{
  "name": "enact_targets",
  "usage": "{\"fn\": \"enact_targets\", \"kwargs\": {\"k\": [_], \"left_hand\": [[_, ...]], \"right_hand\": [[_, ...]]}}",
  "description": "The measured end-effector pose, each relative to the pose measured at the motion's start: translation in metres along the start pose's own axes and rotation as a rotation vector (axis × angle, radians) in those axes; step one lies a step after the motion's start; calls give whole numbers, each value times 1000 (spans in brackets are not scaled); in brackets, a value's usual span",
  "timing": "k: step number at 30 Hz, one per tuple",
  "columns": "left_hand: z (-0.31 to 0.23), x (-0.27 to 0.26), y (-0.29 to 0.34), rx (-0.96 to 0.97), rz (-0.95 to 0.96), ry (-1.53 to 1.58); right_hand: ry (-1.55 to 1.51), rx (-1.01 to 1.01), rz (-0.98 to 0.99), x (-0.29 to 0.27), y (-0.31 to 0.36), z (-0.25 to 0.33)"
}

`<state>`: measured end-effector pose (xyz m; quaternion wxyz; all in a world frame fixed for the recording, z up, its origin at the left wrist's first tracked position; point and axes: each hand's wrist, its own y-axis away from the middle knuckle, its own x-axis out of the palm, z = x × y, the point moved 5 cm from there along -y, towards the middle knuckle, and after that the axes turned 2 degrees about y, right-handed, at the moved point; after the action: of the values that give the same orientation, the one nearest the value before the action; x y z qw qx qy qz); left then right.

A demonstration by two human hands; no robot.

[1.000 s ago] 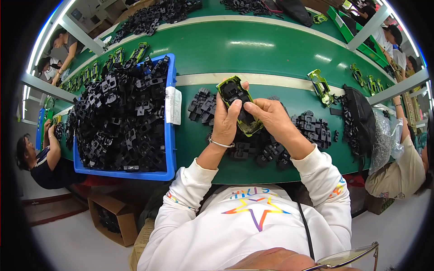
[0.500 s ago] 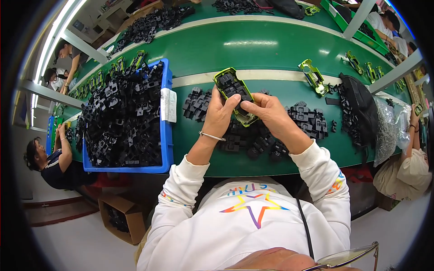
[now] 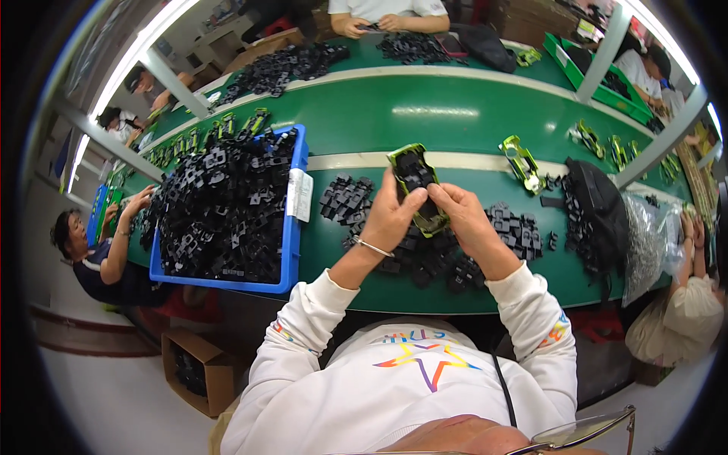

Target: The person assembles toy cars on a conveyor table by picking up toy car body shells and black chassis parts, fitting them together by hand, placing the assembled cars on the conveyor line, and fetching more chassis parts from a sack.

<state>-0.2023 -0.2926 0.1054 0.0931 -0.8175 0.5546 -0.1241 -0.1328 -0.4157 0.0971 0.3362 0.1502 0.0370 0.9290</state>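
The green workbench (image 3: 455, 114) carries everything here. On it, left of the hands, sits a blue bin (image 3: 292, 227) heaped with black plastic parts, and a looser heap of the same black parts (image 3: 432, 258) lies directly under the hands.

Above that heap the left hand (image 3: 390, 216) and right hand (image 3: 466, 216) hold a yellow-green toy car shell (image 3: 415, 186), tilted up off the bench. The left fingers wrap its near-left edge; the right thumb and fingers pinch its lower right side.

The shell looks like thin moulded plastic: probably light, fairly stiff, and smooth enough to slip, so the long side edges seem the safest grip.

Its underside, the black piece seated inside it, and the fingertips behind it are hard to make out. A second shell (image 3: 522, 163) lies to the right, beside a black bag (image 3: 599, 208).
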Motion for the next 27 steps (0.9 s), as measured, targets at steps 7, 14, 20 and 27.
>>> {"fn": "enact_targets", "kwargs": {"k": [7,14,20,27], "left_hand": [[-18,7,-2,-33,22,-243],[3,-5,-16,-317,97,40],[-30,-10,-6,-27,-97,-345],[-41,-54,20,-53,-168,-255]], "right_hand": [[-35,-105,-107,-13,-9,-14],[84,-227,-117,-5,-14,21],[60,-246,-1,10,-19,16],[63,-130,81,55,-23,16]]}}
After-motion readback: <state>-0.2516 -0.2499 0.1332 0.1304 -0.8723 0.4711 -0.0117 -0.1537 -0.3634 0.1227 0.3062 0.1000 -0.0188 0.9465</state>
